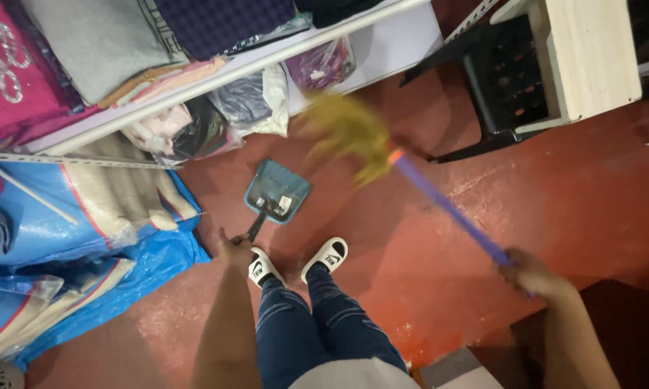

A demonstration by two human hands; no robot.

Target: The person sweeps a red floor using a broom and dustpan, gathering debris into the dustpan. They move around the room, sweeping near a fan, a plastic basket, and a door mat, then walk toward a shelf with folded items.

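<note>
My left hand [232, 251] grips the dark handle of a blue dustpan [277, 191] that rests on the red floor [425, 252] just ahead of my feet. In my right hand [533, 277] is the purple stick of a broom [450, 209], held out to the right. Its yellow-green bristle head [347, 133] is blurred and hangs above the floor, up and to the right of the dustpan. My legs in blue jeans and two white slides [299, 263] stand between the two hands.
A white shelf [267, 54] with folded fabrics and bagged clothes runs across the top left. Blue plastic sheeting with bundles [86, 238] lies at the left. A black plastic chair [504, 79] and a pale wooden panel [591, 50] stand at the top right.
</note>
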